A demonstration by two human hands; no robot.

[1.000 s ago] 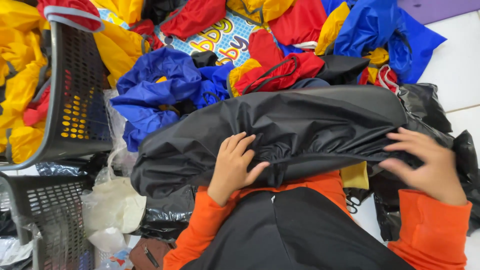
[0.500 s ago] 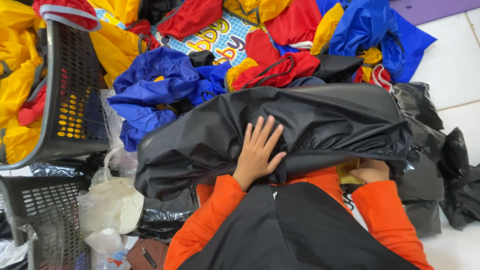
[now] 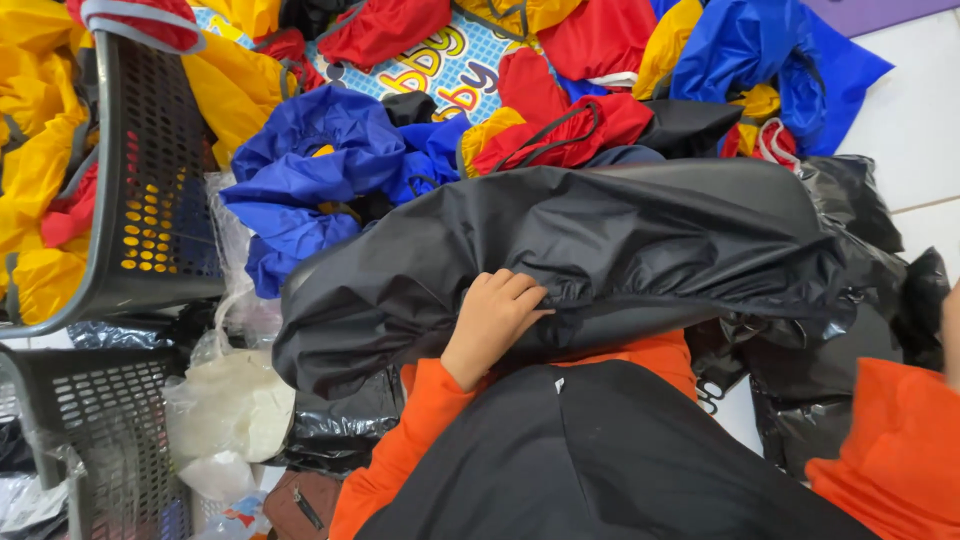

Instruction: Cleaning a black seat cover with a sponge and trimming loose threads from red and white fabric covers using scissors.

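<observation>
A large black shiny garment (image 3: 600,250) lies across my lap, bunched into a long roll. My left hand (image 3: 495,318) rests on its near edge with the fingers curled into the fabric, gripping a fold. My orange left sleeve (image 3: 410,430) runs down from the wrist. My right arm in its orange sleeve (image 3: 895,450) is off at the right edge. Only a sliver of my right hand (image 3: 951,335) shows there, away from the garment, and its fingers are out of frame.
A dark plastic basket (image 3: 150,190) with yellow and red garments stands at the left, a second grey basket (image 3: 90,430) below it. Blue (image 3: 310,170), red (image 3: 560,120) and yellow garments are piled beyond. Black plastic bags (image 3: 860,300) lie at the right, white floor tiles (image 3: 920,110) behind.
My left hand has closed from spread fingers into a grip on the black fabric. My right hand has left the garment's underside and swung out to the right edge.
</observation>
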